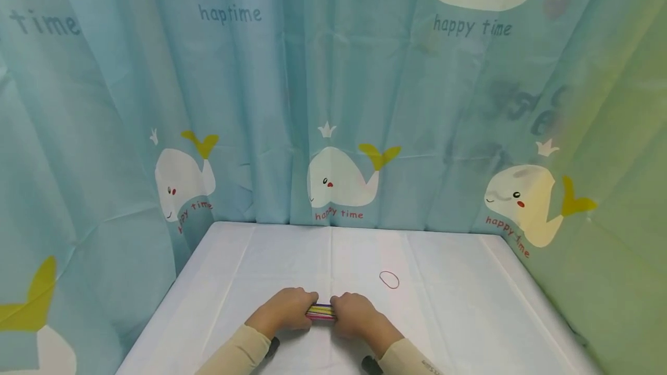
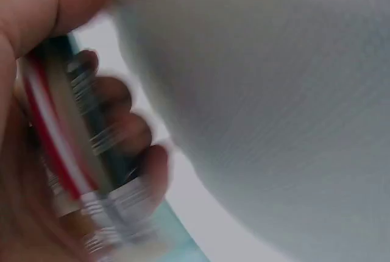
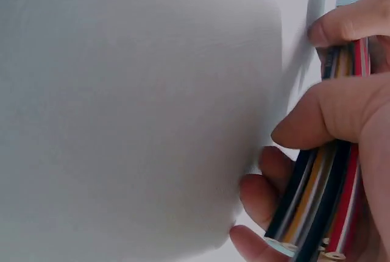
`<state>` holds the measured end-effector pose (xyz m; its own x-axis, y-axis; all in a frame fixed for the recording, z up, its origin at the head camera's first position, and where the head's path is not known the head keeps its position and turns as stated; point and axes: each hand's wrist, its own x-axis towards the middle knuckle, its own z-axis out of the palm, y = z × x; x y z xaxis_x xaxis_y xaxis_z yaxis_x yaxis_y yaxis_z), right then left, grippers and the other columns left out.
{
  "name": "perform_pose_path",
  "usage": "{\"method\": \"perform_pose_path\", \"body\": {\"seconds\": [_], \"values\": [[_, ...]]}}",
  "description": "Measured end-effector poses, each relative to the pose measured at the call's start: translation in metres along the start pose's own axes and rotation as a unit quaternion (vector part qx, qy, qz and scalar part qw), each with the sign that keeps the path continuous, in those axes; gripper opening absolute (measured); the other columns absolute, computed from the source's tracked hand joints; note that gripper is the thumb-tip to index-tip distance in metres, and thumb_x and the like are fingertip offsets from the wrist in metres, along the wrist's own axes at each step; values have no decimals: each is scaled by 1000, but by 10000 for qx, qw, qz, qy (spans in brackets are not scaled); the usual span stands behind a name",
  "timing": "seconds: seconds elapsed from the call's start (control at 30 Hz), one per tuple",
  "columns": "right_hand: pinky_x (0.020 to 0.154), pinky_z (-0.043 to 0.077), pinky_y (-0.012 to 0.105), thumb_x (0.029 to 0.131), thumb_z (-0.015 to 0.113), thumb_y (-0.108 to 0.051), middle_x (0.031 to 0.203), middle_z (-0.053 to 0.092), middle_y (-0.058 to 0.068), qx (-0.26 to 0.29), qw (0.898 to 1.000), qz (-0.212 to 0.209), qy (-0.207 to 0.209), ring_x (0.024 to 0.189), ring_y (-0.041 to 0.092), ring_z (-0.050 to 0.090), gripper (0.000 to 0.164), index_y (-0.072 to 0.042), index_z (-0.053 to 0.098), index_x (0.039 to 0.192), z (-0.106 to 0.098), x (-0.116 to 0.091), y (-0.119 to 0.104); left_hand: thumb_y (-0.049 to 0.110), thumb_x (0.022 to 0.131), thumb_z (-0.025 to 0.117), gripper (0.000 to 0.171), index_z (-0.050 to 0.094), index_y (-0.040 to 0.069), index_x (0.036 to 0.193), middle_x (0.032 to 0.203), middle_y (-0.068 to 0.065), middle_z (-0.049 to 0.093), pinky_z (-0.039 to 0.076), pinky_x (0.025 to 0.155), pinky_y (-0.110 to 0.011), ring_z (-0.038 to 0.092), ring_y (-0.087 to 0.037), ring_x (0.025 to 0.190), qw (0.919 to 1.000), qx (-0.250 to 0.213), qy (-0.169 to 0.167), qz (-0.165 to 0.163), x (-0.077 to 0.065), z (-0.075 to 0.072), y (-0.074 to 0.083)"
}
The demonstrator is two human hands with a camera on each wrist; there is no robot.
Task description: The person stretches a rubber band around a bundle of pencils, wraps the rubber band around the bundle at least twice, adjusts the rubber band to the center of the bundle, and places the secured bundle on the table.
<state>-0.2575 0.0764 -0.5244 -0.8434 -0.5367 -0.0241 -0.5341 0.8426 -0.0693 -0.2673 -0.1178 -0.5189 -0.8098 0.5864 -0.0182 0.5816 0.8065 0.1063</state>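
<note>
Two hands share one bundle of pencils (image 1: 320, 312) near the front of the tabletop (image 1: 458, 305), about midway across. The left hand (image 1: 288, 309) is closed round one end, thumb on one side and fingers curled on the other; the right hand (image 1: 356, 313) grips the other end the same way, leaving a short stretch of pencils bare between them. The exact number of pencils cannot be told, since the hands cover much of the bundle, but at least four show in the right wrist view: two dark, one yellow and one red with a pale stripe. They are straight, slender and packed side by side, with flat ends together; white printing marks the end in the left hand, blurred beyond reading.

One thin, dark-red loop (image 1: 398, 280) lies on the tabletop, farther back and to the right of the hands, forming a slightly uneven oval; its material is unclear. The tabletop is white and smooth, with straight fold lines. Two cream sleeves (image 1: 237, 350) reach the wrists. Behind hangs a pale blue curtain (image 1: 339, 74) in soft vertical folds, yellowish-green at the right, printed with seven white whales (image 1: 341, 181), some cut off by the picture edge.
</note>
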Motion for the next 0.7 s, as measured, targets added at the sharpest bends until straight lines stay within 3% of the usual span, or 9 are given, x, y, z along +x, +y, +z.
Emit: {"method": "perform_pose_path", "body": {"seconds": [0.13, 0.27, 0.4, 0.57, 0.7], "values": [[54, 46, 33, 75, 72, -19, 64, 53, -4, -1, 9996, 71, 270, 53, 13, 48, 20, -15, 56, 87, -3, 0, 1, 34, 76, 77, 28, 57, 17, 84, 63, 6, 52, 42, 50, -31, 46, -10, 52, 9935, 739, 850, 147, 2, 3, 0], [50, 44, 31, 80, 70, -22, 61, 53, -4, -380, 9966, 172, 712, 50, 13, 46, 15, -14, 57, 84, -10, 0, 3, 44, 75, 78, 34, 58, 16, 78, 61, 4, 52, 40, 45, -31, 48, -13, 48, 9736, 1321, 1828, 363, 5, 3, 2], [47, 42, 28, 82, 71, -25, 57, 51, -5, -881, 9876, 233, 1276, 47, 10, 41, 18, -14, 58, 77, -19, 0, 5, 52, 73, 75, 40, 56, 17, 74, 56, 4, 53, 36, 41, -31, 46, -13, 43, 9526, 1729, 2458, 472, 8, -4, 6], [42, 39, 28, 81, 73, -24, 55, 50, -5, -1100, 9729, 131, 2028, 43, 9, 37, 21, -14, 56, 75, -28, -1, 10, 32, 78, 78, 30, 54, 16, 74, 54, 3, 52, 34, 40, -28, 44, -12, 42, 9279, 2115, 3035, 457, 10, -21, 13], [40, 36, 27, 79, 74, -22, 55, 51, -5, -1186, 9622, 38, 2452, 41, 9, 36, 20, -14, 55, 77, -33, -2, 14, 18, 75, 77, 24, 53, 15, 72, 56, 2, 49, 32, 42, -27, 45, -12, 44, 9190, 2164, 3269, 416, 12, -29, 17]]}}
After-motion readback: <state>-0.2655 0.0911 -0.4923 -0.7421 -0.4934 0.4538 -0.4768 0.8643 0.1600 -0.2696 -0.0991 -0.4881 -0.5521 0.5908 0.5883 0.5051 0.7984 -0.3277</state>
